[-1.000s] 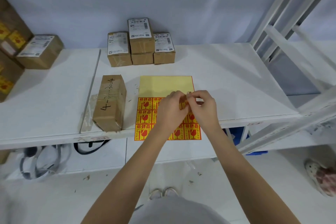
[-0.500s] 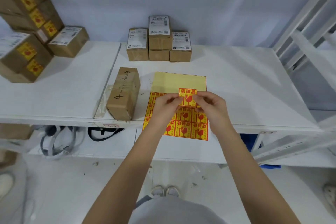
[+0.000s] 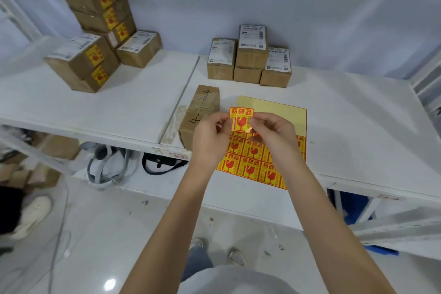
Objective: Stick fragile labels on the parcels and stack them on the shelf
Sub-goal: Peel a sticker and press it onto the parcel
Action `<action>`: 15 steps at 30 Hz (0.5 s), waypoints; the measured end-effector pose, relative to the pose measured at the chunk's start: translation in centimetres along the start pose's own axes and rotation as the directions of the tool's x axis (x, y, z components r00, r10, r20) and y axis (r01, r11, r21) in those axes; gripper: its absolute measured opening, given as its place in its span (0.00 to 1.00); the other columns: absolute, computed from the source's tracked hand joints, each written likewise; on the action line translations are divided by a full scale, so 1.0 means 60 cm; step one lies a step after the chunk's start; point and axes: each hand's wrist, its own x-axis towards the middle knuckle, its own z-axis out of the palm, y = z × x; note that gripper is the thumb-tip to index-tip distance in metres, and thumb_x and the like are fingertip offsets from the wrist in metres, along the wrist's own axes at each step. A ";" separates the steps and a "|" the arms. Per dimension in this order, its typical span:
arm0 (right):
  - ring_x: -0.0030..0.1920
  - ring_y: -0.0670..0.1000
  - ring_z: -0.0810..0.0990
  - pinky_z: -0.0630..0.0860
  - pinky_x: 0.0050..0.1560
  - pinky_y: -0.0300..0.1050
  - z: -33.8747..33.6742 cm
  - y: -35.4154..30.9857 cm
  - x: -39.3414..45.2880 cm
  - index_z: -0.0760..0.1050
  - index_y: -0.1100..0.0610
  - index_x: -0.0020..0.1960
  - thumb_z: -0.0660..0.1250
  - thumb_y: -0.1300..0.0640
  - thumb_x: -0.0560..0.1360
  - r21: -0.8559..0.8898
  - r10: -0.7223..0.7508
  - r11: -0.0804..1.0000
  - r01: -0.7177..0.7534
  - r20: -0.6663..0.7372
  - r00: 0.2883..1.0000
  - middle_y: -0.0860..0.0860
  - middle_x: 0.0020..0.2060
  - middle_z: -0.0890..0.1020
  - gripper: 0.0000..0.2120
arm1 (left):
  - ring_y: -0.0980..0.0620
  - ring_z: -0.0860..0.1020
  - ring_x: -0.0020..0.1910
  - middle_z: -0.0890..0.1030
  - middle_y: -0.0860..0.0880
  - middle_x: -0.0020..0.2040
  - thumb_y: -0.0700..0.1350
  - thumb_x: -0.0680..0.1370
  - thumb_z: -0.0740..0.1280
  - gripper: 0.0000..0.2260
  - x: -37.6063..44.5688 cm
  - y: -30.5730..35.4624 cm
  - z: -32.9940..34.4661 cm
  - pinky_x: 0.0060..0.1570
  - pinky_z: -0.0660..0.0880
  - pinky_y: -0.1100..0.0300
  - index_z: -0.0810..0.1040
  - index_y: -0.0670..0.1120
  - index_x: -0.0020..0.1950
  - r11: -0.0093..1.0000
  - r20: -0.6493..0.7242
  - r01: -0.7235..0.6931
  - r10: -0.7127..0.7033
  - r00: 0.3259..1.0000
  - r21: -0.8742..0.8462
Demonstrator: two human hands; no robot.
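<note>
Peeled yellow-red fragile label (image 3: pixel 241 119) upright above sticker sheet (image 3: pixel 269 150), beside brown parcel (image 3: pixel 199 114)

Below the tabletop, white headphones (image 3: pixel 105 169), black strap (image 3: pixel 162 164), perhaps blue bin (image 3: pixel 353 207).

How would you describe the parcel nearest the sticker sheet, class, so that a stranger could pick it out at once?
Start at the white shelf and find the yellow sticker sheet at its front edge. Just left of the sheet lies a long brown parcel, on its own. Unlike the parcels by the wall, it bears a handwritten number in black marker and no printed white shipping label.
</note>
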 end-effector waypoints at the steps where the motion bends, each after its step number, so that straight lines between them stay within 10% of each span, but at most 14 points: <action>1: 0.34 0.42 0.81 0.80 0.40 0.39 0.012 -0.002 0.001 0.79 0.56 0.52 0.69 0.62 0.74 -0.003 0.000 1.000 0.000 -0.003 1.000 0.49 0.37 0.82 0.07 | 0.53 0.76 0.41 0.81 0.50 0.43 0.40 0.79 0.64 0.08 0.003 -0.004 -0.010 0.41 0.71 0.63 0.82 0.43 0.52 1.000 0.008 -0.001 0.001 1.000 0.009; 15: 0.36 0.44 0.82 0.79 0.39 0.36 0.156 -0.060 0.056 0.79 0.59 0.49 0.71 0.65 0.72 -0.092 0.005 0.996 -0.017 -0.127 0.992 0.52 0.41 0.82 0.06 | 0.55 0.76 0.39 0.78 0.47 0.44 0.42 0.77 0.67 0.11 0.145 -0.029 -0.143 0.32 0.69 0.72 0.74 0.43 0.58 0.986 0.179 0.119 -0.098 0.979 -0.116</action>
